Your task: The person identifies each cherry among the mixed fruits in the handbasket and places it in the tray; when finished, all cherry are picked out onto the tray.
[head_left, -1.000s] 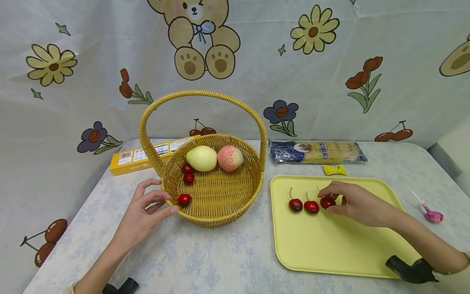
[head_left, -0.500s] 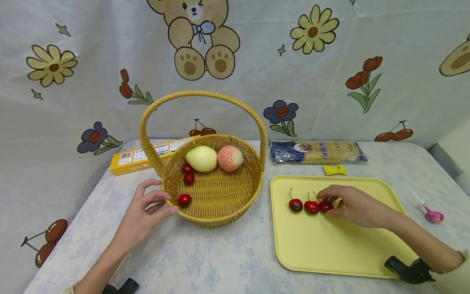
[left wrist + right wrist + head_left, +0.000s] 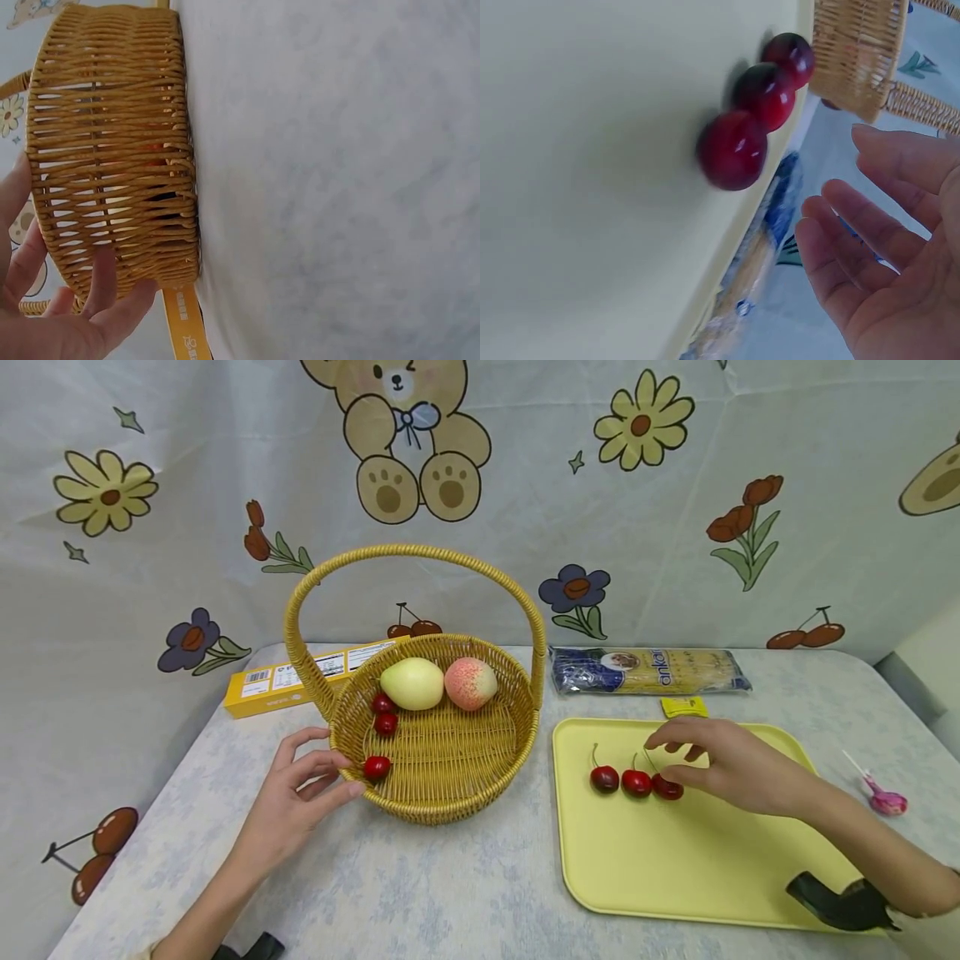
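A yellow wicker basket [image 3: 442, 814] with a tall arched handle holds a pale green pear [image 3: 412, 683], a pink peach [image 3: 471, 683] and three red cherries [image 3: 377, 767]. My left hand [image 3: 296, 806] holds its near left rim; in the left wrist view the thumb lies at the rim and bent fingers [image 3: 103, 281] touch the woven wall. Three more cherries [image 3: 637, 782] with stems lie in a row on a yellow tray [image 3: 675, 868]. Just above the rightmost one is my right hand [image 3: 738, 768], fingers spread and holding nothing; the right wrist view shows it apart from the cherries.
An orange-yellow box [image 3: 273, 685] lies behind the basket at left. Behind the tray are a bag of pasta [image 3: 648, 671] and a small yellow packet [image 3: 683, 707]. A pink lollipop [image 3: 885, 797] lies right of the tray. A printed cloth [image 3: 517, 518] hangs at the back.
My right hand set the third cherry against the middle one, then let go and lifted slightly. The left hand and basket stayed in place.
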A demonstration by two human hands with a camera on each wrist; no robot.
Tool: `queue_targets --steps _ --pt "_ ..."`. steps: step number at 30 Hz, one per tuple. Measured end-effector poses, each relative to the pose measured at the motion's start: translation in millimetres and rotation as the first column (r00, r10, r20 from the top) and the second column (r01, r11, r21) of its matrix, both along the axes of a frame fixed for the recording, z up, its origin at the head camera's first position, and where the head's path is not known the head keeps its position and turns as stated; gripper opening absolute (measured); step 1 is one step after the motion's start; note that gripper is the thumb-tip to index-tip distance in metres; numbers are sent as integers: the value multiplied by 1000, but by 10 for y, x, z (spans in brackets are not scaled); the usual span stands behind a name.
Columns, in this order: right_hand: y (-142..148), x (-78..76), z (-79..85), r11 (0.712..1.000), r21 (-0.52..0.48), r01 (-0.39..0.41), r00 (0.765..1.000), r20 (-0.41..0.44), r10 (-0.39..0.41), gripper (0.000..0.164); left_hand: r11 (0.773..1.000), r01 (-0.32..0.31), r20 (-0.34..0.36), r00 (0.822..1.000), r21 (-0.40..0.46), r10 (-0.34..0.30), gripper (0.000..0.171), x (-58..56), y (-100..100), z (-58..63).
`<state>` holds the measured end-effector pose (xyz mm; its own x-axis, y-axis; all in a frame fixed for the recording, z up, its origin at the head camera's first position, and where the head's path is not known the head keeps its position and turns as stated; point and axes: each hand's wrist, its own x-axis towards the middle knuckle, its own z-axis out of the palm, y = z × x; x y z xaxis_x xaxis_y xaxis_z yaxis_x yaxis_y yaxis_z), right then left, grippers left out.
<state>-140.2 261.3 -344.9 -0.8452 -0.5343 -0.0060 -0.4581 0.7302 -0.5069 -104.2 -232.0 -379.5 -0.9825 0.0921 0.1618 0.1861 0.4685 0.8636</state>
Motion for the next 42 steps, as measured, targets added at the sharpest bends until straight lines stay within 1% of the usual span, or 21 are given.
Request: queue_targets --steps 3,6,8,11,15,18,21,23,25,27,31,34,38,40,42 --pt "-127 13 75 999 -25 -21 999 -29 20 27 1000 -14 -9 1000 -14 14 20 31 23 13" --pt "-288 19 153 998 -46 -52 998 -49 50 26 999 -24 -35 999 -30 23 19 60 41 25" --pt "-399 20 202 995 -56 -80 995 -59 77 26 999 -27 -57 998 -36 25 17 78 50 29" --pt "-559 3 262 989 -42 -139 988 -78 135 26 999 -26 -92 995 -43 22 13 99 62 27" --pt "-761 -27 327 973 -5 -232 967 -110 230 27 998 -14 -127 992 -57 7 8 96 70 20" --pt "-922 -60 363 958 8 -287 949 -131 285 27 998 -8 -128 992 -64 0 8 77 68 19" --pt "-1107 -117 403 936 19 -350 925 -148 349 26 998 -13 -121 993 -65 5 9 67 58 19" --pt "-1234 -165 438 917 34 -398 904 -156 399 26 998 -13 -119 993 -61 6 9 64 49 18" --pt "-1364 -214 486 896 46 -441 885 -142 443 27 999 -9 -120 993 -50 3 8 62 42 18" --pt "-1494 -266 532 880 58 -471 871 -123 475 28 999 -1 -120 993 -44 -4 8 62 38 19" --pt "-1791 -392 612 859 90 -504 856 -75 511 33 999 -6 -106 994 -47 1 8 57 32 31" --pt "-2021 -504 641 834 123 -537 838 -31 544 35 998 -19 -80 997 -52 15 10 60 33 42" --pt "-2286 -660 633 795 152 -587 808 53 587 38 999 -14 -58 998 -40 11 11 56 30 48" --pt "-2400 -728 615 781 155 -605 796 94 598 40 999 -4 -58 998 -33 2 11 48 27 47" --pt "-2507 -782 593 769 166 -618 786 115 607 40 1000 6 -56 998 -26 -7 11 42 26 44"
